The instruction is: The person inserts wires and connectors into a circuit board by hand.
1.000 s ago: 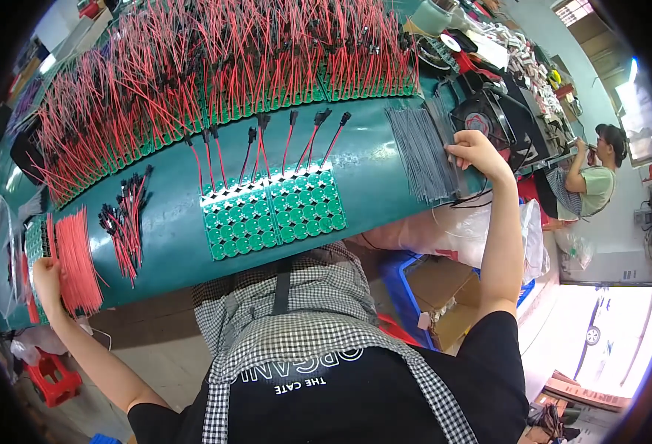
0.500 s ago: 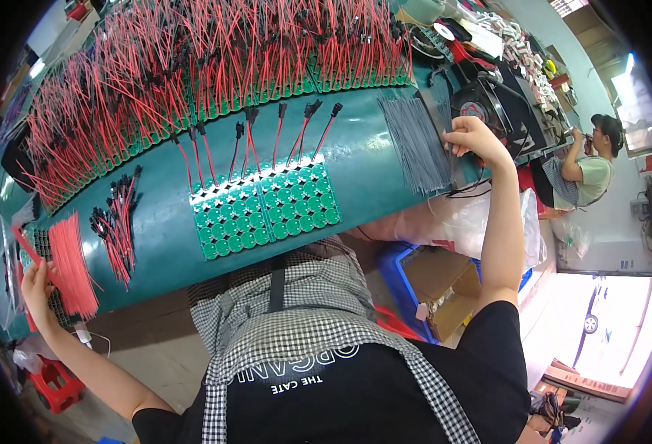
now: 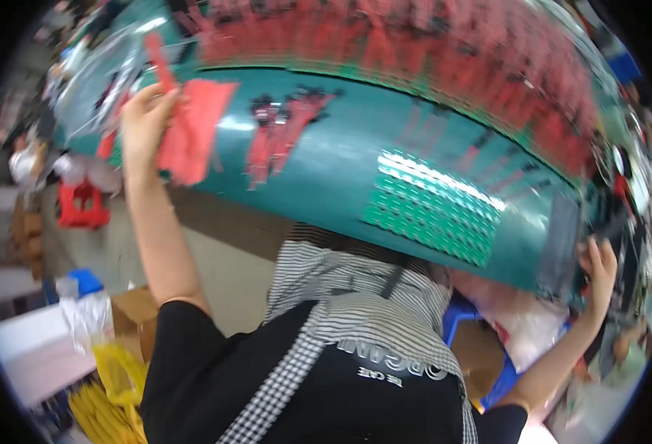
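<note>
At the left end of the table my left hand (image 3: 146,122) is closed, with a slim red strip (image 3: 157,59) that looks like bundled wires rising from its fingers. It is beside a flat pile of red wires (image 3: 192,137). My right hand (image 3: 600,263), at the right end, is bent in a blurred pinch beside a pile of dark grey wires (image 3: 560,240); what its fingers hold, if anything, is too smeared to see. Between the hands lie a green circuit board panel (image 3: 433,211) with leads along its far edge and a bunch of red-black connector leads (image 3: 285,133).
Rows of boards with dense red leads (image 3: 415,52) fill the table's far side. A clear plastic bag (image 3: 92,96) lies at its left end. Below are a red stool (image 3: 83,203), a cardboard box (image 3: 133,318), a yellow bag (image 3: 118,370) and a blue crate (image 3: 459,314).
The view has swung toward the left, shifting the table's things rightward and blurring the picture. My left hand stays by the red wires and my right hand by the dark grey ones.
</note>
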Available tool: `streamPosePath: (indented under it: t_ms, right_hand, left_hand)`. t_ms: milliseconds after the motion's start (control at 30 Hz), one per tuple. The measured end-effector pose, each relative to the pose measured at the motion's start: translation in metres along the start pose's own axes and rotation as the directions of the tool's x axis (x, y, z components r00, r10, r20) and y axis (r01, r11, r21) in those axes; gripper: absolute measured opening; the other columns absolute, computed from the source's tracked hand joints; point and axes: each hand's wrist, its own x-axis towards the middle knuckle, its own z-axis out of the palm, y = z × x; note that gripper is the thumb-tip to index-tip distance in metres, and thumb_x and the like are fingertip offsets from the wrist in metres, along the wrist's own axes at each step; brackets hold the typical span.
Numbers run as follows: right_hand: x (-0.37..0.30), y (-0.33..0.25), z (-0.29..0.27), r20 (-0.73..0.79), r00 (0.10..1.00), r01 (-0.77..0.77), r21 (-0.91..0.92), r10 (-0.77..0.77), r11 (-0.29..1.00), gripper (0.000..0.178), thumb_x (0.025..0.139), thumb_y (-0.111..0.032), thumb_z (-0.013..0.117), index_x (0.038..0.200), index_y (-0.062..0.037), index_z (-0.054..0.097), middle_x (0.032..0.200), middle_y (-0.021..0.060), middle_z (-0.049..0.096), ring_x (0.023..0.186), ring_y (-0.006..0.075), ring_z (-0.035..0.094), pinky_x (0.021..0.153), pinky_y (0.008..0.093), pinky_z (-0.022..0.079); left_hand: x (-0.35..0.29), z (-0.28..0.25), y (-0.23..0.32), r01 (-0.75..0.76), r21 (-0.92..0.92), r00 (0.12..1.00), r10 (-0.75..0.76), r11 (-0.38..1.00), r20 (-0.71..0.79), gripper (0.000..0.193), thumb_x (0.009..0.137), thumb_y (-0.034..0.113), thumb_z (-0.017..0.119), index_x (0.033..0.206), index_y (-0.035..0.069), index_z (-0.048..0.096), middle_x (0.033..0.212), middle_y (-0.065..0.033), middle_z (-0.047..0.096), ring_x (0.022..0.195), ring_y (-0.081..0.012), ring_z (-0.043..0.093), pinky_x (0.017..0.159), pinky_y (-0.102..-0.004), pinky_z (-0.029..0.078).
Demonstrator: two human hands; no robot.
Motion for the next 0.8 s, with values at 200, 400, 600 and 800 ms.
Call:
streamPosePath:
  t_ms: [200, 400, 600, 800]
  right_hand:
    - [0.003, 0.005, 0.033, 0.081, 0.993, 0.068, 0.184, -0.084, 0.980, 0.014, 0.094, -0.016, 0.058, 0.100, -0.0036, 0.060, 0.082, 0.0033, 0.065, 0.069, 0.0034, 0.057, 0.057, 0.0137, 0.041]
    - [0.000, -0.001, 0.062, 0.124, 0.987, 0.076, 0.204, -0.103, 0.976, 0.014, 0.093, -0.016, 0.059, 0.096, -0.0024, 0.059, 0.080, 0.0056, 0.066, 0.065, 0.0034, 0.056, 0.057, 0.0144, 0.043]
    - [-0.011, -0.002, 0.069, 0.019, 0.990, 0.135, 0.193, -0.142, 0.972, 0.014, 0.093, -0.014, 0.058, 0.098, -0.0015, 0.060, 0.085, 0.0073, 0.068, 0.071, 0.0046, 0.059, 0.058, 0.0158, 0.044]
    - [-0.036, -0.013, 0.084, -0.174, 0.949, 0.282, 0.084, -0.265, 0.956, 0.014, 0.094, -0.011, 0.057, 0.101, 0.0003, 0.061, 0.089, 0.0067, 0.068, 0.083, 0.0090, 0.063, 0.066, 0.0199, 0.047]
  left_hand:
    - [-0.004, -0.016, -0.008, 0.124, 0.217, 0.988, -0.140, 0.968, 0.061, 0.017, 0.084, 0.014, 0.064, 0.091, -0.001, 0.067, 0.074, -0.0033, 0.069, 0.062, -0.0074, 0.062, 0.051, -0.0210, 0.042]
    - [0.013, -0.013, -0.034, 0.236, 0.299, 0.948, -0.287, 0.925, 0.140, 0.012, 0.081, 0.005, 0.063, 0.084, -0.006, 0.068, 0.066, -0.0076, 0.067, 0.057, -0.0111, 0.064, 0.049, -0.0240, 0.047]
    - [0.003, -0.019, -0.025, 0.208, 0.431, 0.973, -0.232, 0.878, 0.003, 0.015, 0.082, 0.008, 0.064, 0.088, -0.005, 0.067, 0.067, -0.0097, 0.068, 0.059, -0.0145, 0.066, 0.057, -0.0281, 0.050]
    - [-0.005, -0.004, -0.011, 0.143, 0.163, 0.989, -0.148, 0.976, 0.016, 0.018, 0.088, 0.015, 0.061, 0.093, -0.002, 0.065, 0.077, -0.0095, 0.069, 0.067, -0.0148, 0.067, 0.060, -0.0253, 0.049]
